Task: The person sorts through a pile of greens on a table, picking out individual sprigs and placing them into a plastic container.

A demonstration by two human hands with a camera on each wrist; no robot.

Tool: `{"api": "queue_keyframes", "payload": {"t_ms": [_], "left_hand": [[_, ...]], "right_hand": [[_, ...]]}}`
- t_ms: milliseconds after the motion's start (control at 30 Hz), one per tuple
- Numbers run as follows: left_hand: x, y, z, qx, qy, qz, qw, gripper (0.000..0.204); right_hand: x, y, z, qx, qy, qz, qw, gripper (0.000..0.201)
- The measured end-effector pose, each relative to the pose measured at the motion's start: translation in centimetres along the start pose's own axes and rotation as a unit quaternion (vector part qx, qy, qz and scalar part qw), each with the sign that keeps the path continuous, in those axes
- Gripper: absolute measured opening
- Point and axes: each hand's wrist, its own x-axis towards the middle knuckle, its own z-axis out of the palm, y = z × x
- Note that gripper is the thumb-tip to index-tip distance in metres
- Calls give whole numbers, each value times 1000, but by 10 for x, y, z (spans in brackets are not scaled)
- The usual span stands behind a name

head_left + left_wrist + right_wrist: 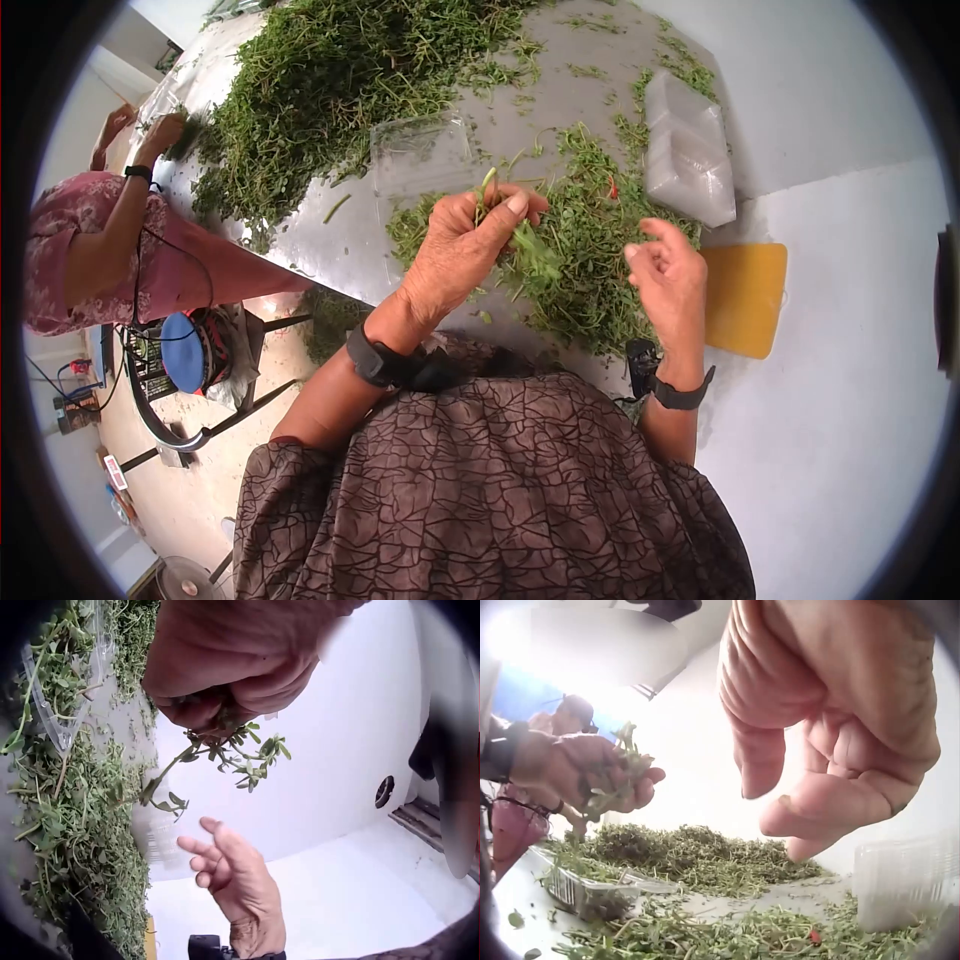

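Note:
My left hand (455, 245) grips a small bunch of leafy green sprigs (251, 761) over the table. Stems poke up between thumb and fingers, and leaves hang below the fist in the left wrist view. Off to the right, my right hand (668, 280) hovers with fingers loosely bent and nothing between thumb and fingertips (761, 769). Beneath both hands spreads a loose heap of the same greens (595, 250), a small red piece (613, 187) lying on it. Just beyond my left hand is an open clear plastic box (420, 135), with greens in it in the right wrist view.
A much larger pile of greens (330, 80) covers the table's far left. Stacked clear plastic containers (690, 150) stand at the right edge, near a yellow board (745, 300). Another person (100, 240) works at the left side. A chair (190, 440) stands below them.

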Motion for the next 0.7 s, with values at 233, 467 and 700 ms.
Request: {"api": "queue_keyframes", "payload": {"t_ms": [233,467,700], "left_hand": [[-7,3,7,18,-46,28,998,16],[-11,-1,7,-30,-53,140,988,14],[-11,-6,4,-73,-78,84,991,18]], "right_hand": [[-11,-48,16,205,-145,-47,967,60],[-16,-51,36,206,-249,28,946,25],[-17,-41,34,122,-236,-36,963,13]]}}
